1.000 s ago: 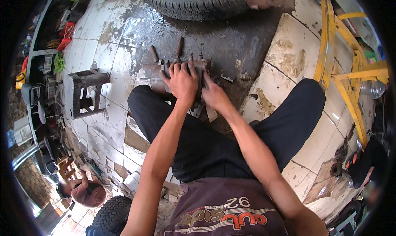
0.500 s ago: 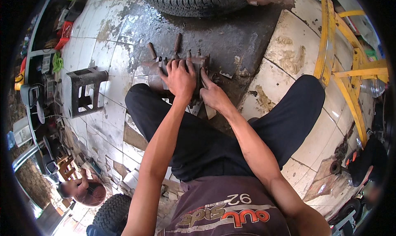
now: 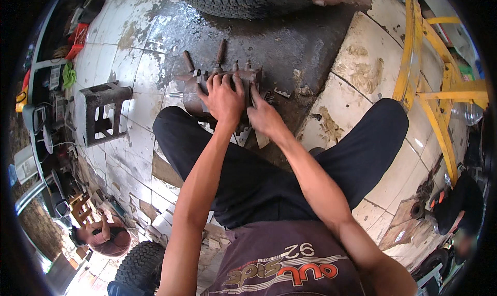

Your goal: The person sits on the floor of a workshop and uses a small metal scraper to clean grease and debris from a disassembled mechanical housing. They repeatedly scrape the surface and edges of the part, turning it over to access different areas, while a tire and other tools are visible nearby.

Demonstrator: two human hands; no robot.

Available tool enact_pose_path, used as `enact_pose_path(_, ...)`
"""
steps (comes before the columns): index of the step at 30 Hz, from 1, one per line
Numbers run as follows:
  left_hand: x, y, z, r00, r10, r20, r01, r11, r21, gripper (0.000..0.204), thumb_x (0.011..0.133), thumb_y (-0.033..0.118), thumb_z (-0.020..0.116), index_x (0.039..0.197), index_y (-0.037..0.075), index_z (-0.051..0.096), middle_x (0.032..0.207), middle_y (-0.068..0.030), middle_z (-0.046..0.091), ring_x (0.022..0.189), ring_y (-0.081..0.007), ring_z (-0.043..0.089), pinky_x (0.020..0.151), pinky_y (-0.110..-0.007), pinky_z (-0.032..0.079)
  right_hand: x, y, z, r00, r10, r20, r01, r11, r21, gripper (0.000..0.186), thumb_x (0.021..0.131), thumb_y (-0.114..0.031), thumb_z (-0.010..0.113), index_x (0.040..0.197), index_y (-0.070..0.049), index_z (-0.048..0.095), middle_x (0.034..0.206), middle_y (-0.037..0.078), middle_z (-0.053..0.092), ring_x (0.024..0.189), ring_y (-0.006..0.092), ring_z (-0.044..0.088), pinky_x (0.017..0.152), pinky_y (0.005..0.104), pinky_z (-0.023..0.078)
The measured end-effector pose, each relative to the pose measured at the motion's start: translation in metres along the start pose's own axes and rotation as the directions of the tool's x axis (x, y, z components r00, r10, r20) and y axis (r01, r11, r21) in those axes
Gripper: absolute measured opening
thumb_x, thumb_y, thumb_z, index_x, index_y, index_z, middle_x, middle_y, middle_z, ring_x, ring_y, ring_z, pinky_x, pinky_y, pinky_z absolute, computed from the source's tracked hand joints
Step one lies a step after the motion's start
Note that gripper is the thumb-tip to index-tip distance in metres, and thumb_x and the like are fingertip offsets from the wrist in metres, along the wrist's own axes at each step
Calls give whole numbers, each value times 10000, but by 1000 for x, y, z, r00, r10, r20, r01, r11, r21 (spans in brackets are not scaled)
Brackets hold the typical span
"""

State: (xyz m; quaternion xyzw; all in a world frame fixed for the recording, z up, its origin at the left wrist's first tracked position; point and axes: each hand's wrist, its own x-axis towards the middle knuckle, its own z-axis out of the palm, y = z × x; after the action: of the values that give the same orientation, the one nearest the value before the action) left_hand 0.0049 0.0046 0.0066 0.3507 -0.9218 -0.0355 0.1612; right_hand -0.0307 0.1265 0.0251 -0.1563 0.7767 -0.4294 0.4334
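A rusty, greasy metal housing, like a gearbox, (image 3: 193, 100) sits on the floor between my bent legs. Two lever-like rods (image 3: 221, 52) stick out from its far side. Across its top rests my left hand (image 3: 224, 97), fingers spread and thumb out to the left, pressing on the metal. At the housing's right edge is my right hand (image 3: 265, 117), slightly blurred. Its index finger points along the edge while the other fingers are curled in. Whatever those fingers hold is hidden. Just below that hand shows a pale flat piece (image 3: 262, 139).
A large tyre (image 3: 248, 5) lies beyond the housing on dark, oily floor. A grimy plastic stool (image 3: 101, 115) stands left, a yellow metal frame (image 3: 409, 53) right. Another tyre (image 3: 137, 267) is at lower left. One person (image 3: 106, 236) sits lower left, another (image 3: 458, 208) is far right.
My right hand has shifted slightly down and left along the housing's edge, its fingers more curled. My left hand stays on top. The seated person at lower left has changed posture.
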Motion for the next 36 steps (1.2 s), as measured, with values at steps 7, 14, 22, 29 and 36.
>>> enact_pose_path(7, -1, 2, 0, 1000, 2, -19, -3, 1000, -21, 309, 923, 337, 572, 971, 75, 728, 1114, -89, 676, 1194, -256, 551, 1110, -583, 225, 25, 5, -7, 994, 41, 104, -47, 997, 55, 810, 792, -185, 468, 1539, -23, 203, 1179, 402, 567, 1148, 468, 579, 1010, 477, 439)
enact_pose_path(14, -2, 1, 0, 1000, -7, -7, 6, 1000, -21, 305, 925, 335, 573, 975, 77, 729, 1118, -81, 675, 1193, -255, 551, 1105, -580, 234, 25, -8, -19, 974, 39, 222, -89, 971, 222, 840, 794, -139, 453, 1560, -35, 124, 1179, 341, 605, 934, 362, 665, 855, 427, 497)
enact_pose_path(22, 0, 0, 0, 1000, -6, -6, 5, 998, -57, 308, 923, 333, 577, 988, 73, 730, 1109, -82, 673, 1197, -258, 548, 1112, -578, 230, 10, -1, -13, 985, 58, 164, -115, 926, 358, 816, 824, -52, 434, 1585, -125, 147, 688, 37, 543, 521, 132, 461, 479, 289, 385)
enact_pose_path(29, -1, -1, -1, 1000, 4, -8, -4, 1000, -12, 313, 940, 340, 565, 996, 79, 728, 1120, -83, 674, 1200, -257, 547, 1111, -575, 224, -49, -9, -62, 869, -25, 494, -34, 993, 109, 722, 844, -69, 440, 1550, -137, 306, 751, 59, 577, 587, 143, 500, 581, 307, 468)
enact_pose_path(36, -1, -5, -2, 996, -29, 84, 33, 998, -47, 361, 967, 379, 543, 1155, 102, 678, 1220, -77, 646, 1268, -260, 504, 1128, -601, 174, -48, 17, -124, 981, -185, 54, 190, 973, -129, 622, 856, -63, 454, 1475, -112, 447, 1245, 127, 628, 775, 142, 575, 765, 277, 506)
